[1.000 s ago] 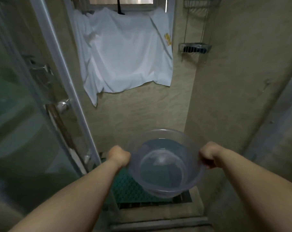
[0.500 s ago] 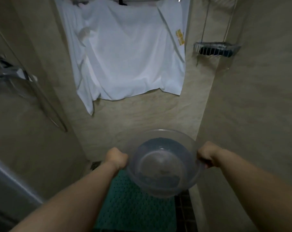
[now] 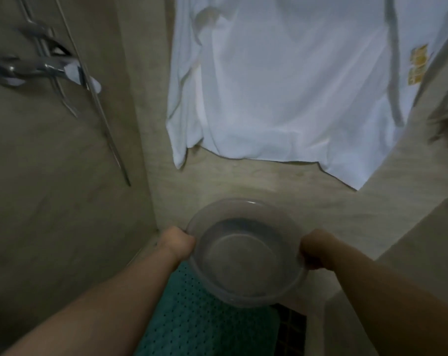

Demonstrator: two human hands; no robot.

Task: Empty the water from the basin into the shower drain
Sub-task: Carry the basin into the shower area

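1. While my left hand (image 3: 178, 242) and right hand (image 3: 314, 249) each clamp a side of the basin (image 3: 246, 255) rim, it hangs level over the teal mat (image 3: 205, 319), and I judge a hasty tilt could splash the white cloth (image 3: 282, 86)
2. Water could also land on the mat, short of the dark grate (image 3: 292, 322)
3. Compared with half a second ago, the wall and cloth sit nearer, and my grip looks the same
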